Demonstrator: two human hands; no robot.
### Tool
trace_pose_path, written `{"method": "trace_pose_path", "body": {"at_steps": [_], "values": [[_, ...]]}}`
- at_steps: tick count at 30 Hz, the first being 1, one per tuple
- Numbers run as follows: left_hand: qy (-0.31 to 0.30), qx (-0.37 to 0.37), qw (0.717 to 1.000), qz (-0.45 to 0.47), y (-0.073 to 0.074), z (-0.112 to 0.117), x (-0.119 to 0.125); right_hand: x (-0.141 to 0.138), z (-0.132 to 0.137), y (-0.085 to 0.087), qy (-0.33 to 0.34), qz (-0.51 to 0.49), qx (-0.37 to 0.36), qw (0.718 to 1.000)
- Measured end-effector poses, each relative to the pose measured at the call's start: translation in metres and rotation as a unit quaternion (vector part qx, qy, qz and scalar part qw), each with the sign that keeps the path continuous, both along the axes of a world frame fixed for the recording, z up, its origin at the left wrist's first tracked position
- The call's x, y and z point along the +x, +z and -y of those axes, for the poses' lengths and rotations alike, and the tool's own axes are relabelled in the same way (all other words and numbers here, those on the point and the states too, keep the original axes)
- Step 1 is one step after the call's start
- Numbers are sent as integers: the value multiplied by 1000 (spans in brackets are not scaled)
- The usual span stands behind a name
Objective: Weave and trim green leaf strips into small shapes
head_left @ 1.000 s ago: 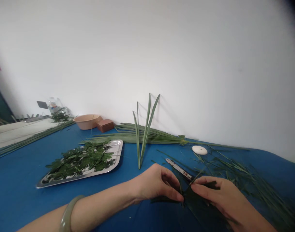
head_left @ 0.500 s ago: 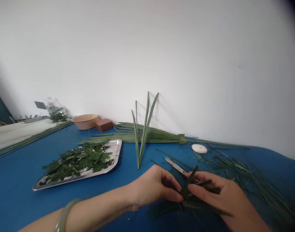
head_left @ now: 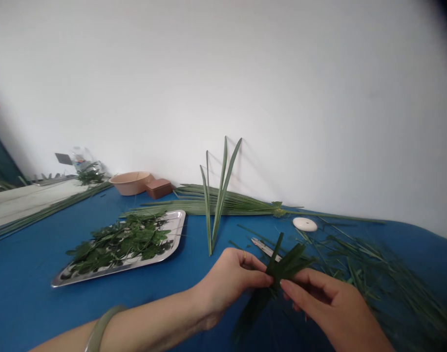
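Observation:
Between my two hands is a bundle of dark green palm-leaf strips (head_left: 287,264), with ends fanning up to the right and down to the left. My left hand (head_left: 234,278), a ring on one finger, pinches the middle of the bundle between thumb and fingers. From the other side, my right hand (head_left: 329,303) grips the strips with its thumb in front and fingers curled behind. Just behind the bundle lies a metal tool (head_left: 265,247), perhaps scissors or a knife, partly covered by the leaves.
A metal tray (head_left: 177,230) of leafy sprigs lies left. Several long leaves (head_left: 219,205) stand against the wall, before a palm frond (head_left: 241,203). Behind are a peach basin (head_left: 130,185) and brown box (head_left: 159,188). A white oval object (head_left: 305,224) and leaf scraps (head_left: 384,264) lie right.
The leaf bundle has been turned and raised slightly, so its strips now fan upward to the right. My right hand has shifted its grip, its fingers now more behind the strips.

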State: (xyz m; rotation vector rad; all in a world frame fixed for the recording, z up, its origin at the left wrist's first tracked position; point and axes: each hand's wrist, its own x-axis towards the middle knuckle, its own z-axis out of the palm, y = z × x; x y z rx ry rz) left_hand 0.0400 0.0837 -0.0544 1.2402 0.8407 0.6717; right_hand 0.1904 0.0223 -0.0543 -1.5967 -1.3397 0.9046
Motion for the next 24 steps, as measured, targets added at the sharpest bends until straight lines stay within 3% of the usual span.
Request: {"method": "trace_pose_path", "body": {"at_steps": [11, 24], "values": [[-6, -4, 1000, 20, -3, 6, 1, -3, -1, 1, 43, 88, -29, 995], [-37, -67, 995, 66, 0, 6, -1, -4, -3, 0, 41, 188, 50, 980]]}}
